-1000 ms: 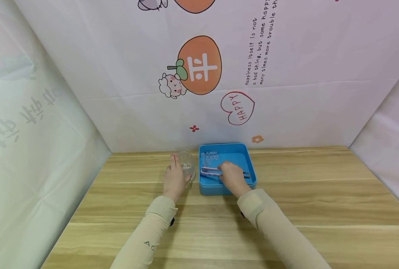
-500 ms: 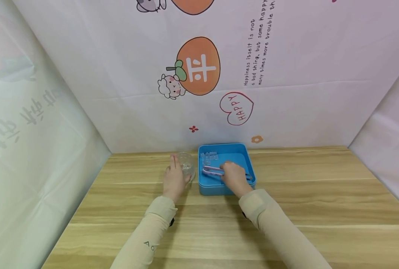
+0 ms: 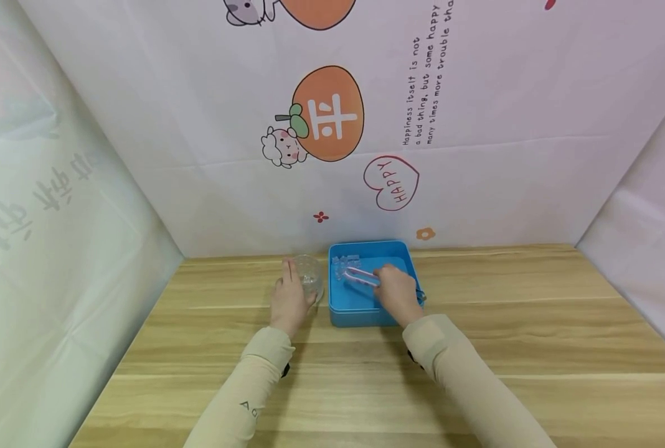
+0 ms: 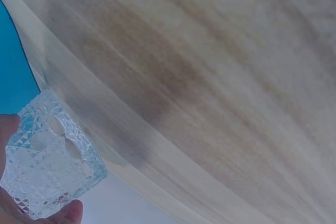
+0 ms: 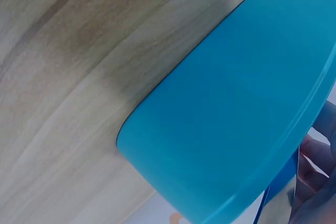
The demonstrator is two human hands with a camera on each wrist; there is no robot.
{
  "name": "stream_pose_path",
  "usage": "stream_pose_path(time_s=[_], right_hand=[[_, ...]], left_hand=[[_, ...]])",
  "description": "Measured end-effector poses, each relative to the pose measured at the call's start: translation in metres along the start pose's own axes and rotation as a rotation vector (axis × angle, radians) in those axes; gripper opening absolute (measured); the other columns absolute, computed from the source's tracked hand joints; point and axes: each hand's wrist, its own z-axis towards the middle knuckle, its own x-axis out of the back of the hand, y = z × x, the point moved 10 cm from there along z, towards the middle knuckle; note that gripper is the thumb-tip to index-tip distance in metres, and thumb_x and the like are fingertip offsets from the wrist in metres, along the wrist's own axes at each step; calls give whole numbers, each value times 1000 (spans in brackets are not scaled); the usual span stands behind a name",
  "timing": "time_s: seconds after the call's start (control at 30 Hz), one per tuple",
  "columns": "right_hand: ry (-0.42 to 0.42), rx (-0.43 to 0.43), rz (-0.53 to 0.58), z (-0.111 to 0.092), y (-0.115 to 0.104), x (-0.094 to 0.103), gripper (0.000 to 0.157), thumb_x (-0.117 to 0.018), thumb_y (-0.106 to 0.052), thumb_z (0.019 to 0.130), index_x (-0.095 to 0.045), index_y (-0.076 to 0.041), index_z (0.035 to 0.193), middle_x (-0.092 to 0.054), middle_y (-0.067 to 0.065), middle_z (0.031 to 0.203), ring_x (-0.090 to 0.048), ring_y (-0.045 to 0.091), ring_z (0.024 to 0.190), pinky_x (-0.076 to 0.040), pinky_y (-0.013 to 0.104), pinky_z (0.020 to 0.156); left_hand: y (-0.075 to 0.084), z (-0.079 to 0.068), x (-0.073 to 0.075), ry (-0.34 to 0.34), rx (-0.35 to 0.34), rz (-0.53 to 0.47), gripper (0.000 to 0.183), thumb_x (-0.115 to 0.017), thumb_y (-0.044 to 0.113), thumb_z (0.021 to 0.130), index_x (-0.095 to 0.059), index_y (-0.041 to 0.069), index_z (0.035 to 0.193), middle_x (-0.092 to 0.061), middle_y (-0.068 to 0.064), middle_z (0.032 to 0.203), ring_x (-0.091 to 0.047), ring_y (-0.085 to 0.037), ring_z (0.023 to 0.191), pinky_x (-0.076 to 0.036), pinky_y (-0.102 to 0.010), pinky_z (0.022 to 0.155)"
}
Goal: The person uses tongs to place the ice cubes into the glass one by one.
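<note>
My left hand [image 3: 287,302] holds a clear cut-glass tumbler [image 3: 311,274] upright on the table, left of a blue box [image 3: 357,318]. In the left wrist view, finger and thumb lie on either side of the glass [image 4: 55,163] with its diamond-patterned wall. Over the box, my right hand [image 3: 396,294] grips a pair of tongs [image 3: 362,278] by the middle. Their pink end points left, close to several clear, ice-like cubes [image 3: 345,262] in the box's far left corner. The dark metallic end sticks out to the right, over the box's rim.
A wood-grain table [image 3: 332,386] carries the box and the glass. Right behind them rises a printed white backdrop [image 3: 226,205]. The box's tall blue side [image 5: 220,103] stands beside the right wrist.
My right hand has shifted slightly right, and the tongs have tilted, their pink end moving up and right toward the cubes. The left hand stays on the glass.
</note>
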Motion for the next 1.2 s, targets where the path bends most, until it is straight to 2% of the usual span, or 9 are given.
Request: stream_pose_path(time_s=[0.43, 0.67, 1.03, 1.2], right_hand=[[122, 52, 28, -1, -6, 19, 32, -72, -14, 83, -70, -6, 114, -68, 12, 100, -65, 24, 77, -57, 35, 62], [195, 97, 37, -3, -18, 30, 30, -73, -13, 83, -71, -7, 112, -68, 11, 97, -63, 22, 70, -52, 31, 53], [185, 162, 60, -7, -49, 33, 31, -74, -15, 82, -71, -8, 113, -68, 8, 99, -63, 18, 67, -52, 27, 53], [159, 180, 65, -9, -58, 29, 31, -75, -16, 82, -71, -8, 112, -68, 8, 102, -66, 18, 74, -55, 27, 57]], left_hand=[[0, 0, -2, -1, 3, 3, 94, -74, 35, 82, -21, -8, 148, -29, -23, 153, -59, -37, 109, -52, -44, 91], [-1, 2, -4, -10, 13, 8, 94, -74, 37, 81, -22, -6, 148, -28, -22, 154, -58, -37, 110, -51, -45, 93], [-2, 3, -5, -21, 9, 36, 93, -71, 40, 83, -22, -5, 148, -27, -21, 155, -59, -35, 109, -52, -44, 91], [-2, 3, -6, -28, 11, 34, 94, -71, 40, 84, -21, -6, 149, -27, -21, 155, -58, -36, 110, -51, -44, 92]])
